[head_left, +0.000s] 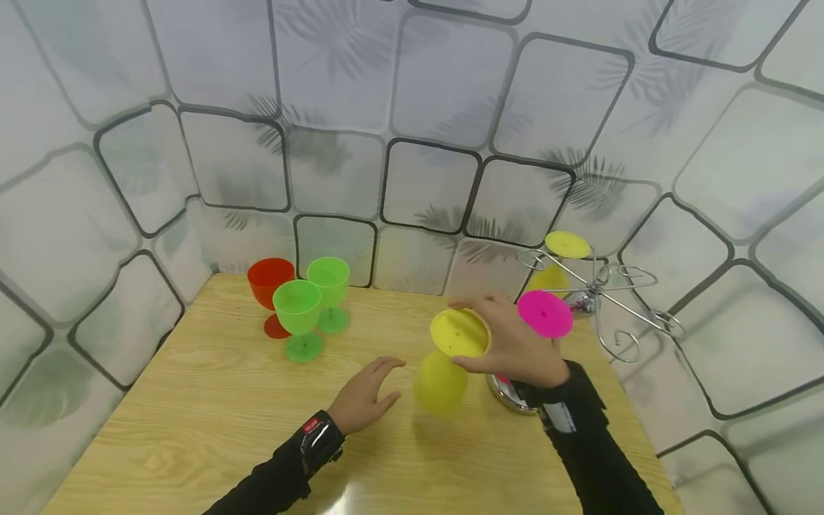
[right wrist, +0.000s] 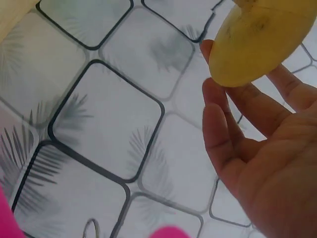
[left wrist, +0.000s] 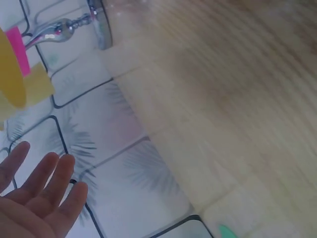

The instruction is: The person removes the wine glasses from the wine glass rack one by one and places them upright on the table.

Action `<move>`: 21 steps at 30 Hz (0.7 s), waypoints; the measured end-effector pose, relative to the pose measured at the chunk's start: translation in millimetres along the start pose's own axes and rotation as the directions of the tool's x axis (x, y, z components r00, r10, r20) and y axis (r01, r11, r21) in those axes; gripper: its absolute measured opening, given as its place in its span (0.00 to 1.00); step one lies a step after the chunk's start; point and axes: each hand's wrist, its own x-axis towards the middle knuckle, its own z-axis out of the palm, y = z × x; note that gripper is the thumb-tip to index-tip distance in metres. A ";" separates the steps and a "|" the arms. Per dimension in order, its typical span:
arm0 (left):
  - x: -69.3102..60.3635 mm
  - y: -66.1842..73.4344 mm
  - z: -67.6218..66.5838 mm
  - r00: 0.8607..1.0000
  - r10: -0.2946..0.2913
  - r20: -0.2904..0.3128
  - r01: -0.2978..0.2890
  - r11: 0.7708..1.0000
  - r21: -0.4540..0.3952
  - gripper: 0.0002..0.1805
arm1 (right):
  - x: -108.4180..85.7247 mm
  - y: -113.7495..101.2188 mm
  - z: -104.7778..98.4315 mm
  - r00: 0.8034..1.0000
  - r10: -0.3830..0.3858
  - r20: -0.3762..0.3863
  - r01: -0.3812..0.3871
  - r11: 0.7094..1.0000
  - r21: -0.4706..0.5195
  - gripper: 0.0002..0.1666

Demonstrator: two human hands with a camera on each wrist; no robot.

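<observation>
Right hand: I'm gripping yellow goblet foot-up, left of chrome rack | left hand: hovering farther left, fingers loose, empty

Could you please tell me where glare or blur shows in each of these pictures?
Head view: a bright glare patch on the tabletop, at the bottom edge; left wrist view: the wood grain looks blurred; right wrist view: the pink shape at bottom centre looks soft-edged, softer than the right hand.

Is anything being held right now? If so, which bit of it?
Yes: the right grip holds a yellow goblet, upside down, by the edge of its round foot. The left grip holds nothing.
</observation>
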 end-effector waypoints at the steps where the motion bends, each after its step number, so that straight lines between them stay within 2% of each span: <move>1: -0.5 -2.5 0.5 1.000 -0.017 -0.003 0.017 1.000 -0.006 0.26 | 6.3 0.0 5.4 1.000 0.013 0.004 -0.013 1.000 0.004 0.40; 5: -2.5 -9.9 0.7 0.995 -0.101 -0.027 0.101 0.995 0.014 0.27 | 26.2 0.7 21.9 1.000 -0.005 -0.002 0.005 1.000 0.021 0.39; 8: -3.0 -13.5 -0.7 0.979 -0.196 -0.059 0.199 0.980 0.034 0.27 | 31.8 2.3 29.3 0.999 -0.020 -0.041 0.021 1.000 0.012 0.39; 12: -3.9 -18.7 -5.0 0.948 -0.302 -0.099 0.307 0.951 0.031 0.27 | 30.1 5.2 35.3 0.991 0.010 -0.134 -0.002 0.999 0.055 0.37; 15: -4.9 -22.4 -8.6 0.942 -0.316 -0.115 0.321 0.946 0.032 0.27 | 25.6 7.6 39.7 0.972 0.061 -0.227 -0.030 0.990 0.138 0.36; 18: -4.7 -23.1 -11.8 0.946 -0.300 -0.123 0.305 0.952 0.025 0.27 | 18.6 11.2 48.7 0.942 0.143 -0.305 -0.055 0.959 0.279 0.36; 20: -3.6 -21.6 -14.1 0.946 -0.294 -0.135 0.298 0.954 0.011 0.27 | 13.5 13.6 59.0 0.925 0.192 -0.329 -0.044 0.911 0.409 0.37; 21: -2.8 -20.2 -15.5 0.944 -0.296 -0.143 0.298 0.955 -0.006 0.27 | 11.2 14.8 65.6 0.918 0.215 -0.334 -0.031 0.878 0.478 0.37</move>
